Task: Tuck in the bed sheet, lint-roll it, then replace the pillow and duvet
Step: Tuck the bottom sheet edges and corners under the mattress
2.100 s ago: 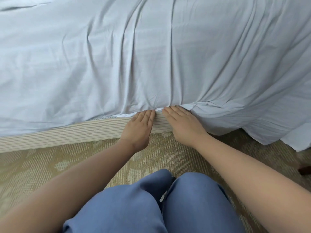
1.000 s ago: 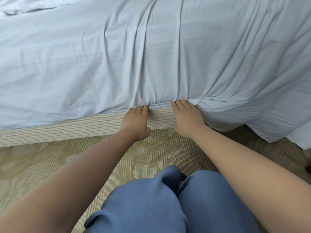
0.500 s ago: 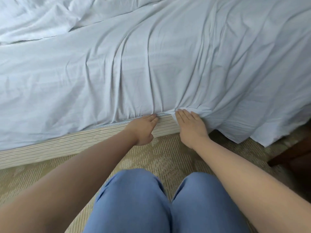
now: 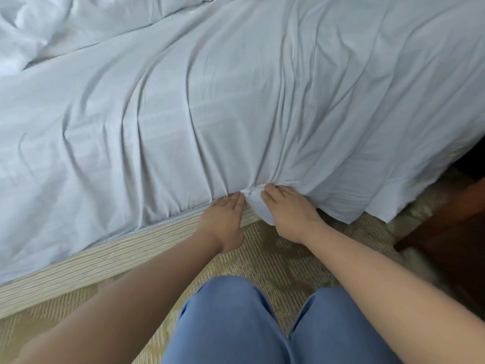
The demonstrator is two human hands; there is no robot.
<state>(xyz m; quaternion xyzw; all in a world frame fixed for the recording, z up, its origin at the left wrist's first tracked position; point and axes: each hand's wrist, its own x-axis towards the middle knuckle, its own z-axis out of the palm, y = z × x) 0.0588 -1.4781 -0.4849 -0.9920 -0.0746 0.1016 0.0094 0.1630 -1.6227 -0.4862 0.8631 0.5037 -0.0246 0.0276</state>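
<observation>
The pale sheet (image 4: pixel 236 106) lies creased over the bed and hangs down its near side. Left of the hands its lower edge is tucked in above the striped bed base (image 4: pixel 110 256); right of them it hangs loose to the carpet (image 4: pixel 275 258). The left hand (image 4: pixel 223 222) has straight fingers pushing in at the tuck line. The right hand (image 4: pixel 288 211) lies flat just beside it, fingers straight, pressing a bunched fold of sheet. A crumpled duvet (image 4: pixel 52 24) lies at the far left of the bed. Blue-trousered knees (image 4: pixel 262 324) show below, and dark wooden furniture (image 4: pixel 451 232) stands at right
</observation>
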